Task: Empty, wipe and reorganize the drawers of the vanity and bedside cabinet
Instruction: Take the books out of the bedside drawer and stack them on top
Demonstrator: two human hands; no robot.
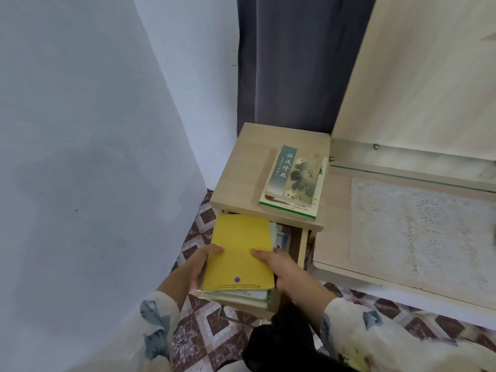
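Pale patterned sleeves (158, 320), then left hand (200, 267) and right hand (280, 267): thumbs pressed flat on a yellow paper-covered stack of thin booklets (239, 253), other fingers tucked beneath, mostly hidden. Stack is at the mouth of the open light-wood bedside drawer (302, 245), directly under the fingers. Likely best: squeeze both edges evenly, lift level so lower booklets don't slide, set past the fingertips by the green-edged books (292, 183).

**Pale printed sleeves, black garment below**

Loose, long left sleeve (158, 326) and right sleeve (375, 342) in off-white cloth, printed with grey-blue leaf-like blotches; a yellowish patch in the print low on the right one. Cuffs wide, ending on the forearms, with left hand (201, 267) and right hand (279, 264) bare. Between the sleeves, a black garment (281, 345), softly folded, its kind unclear.
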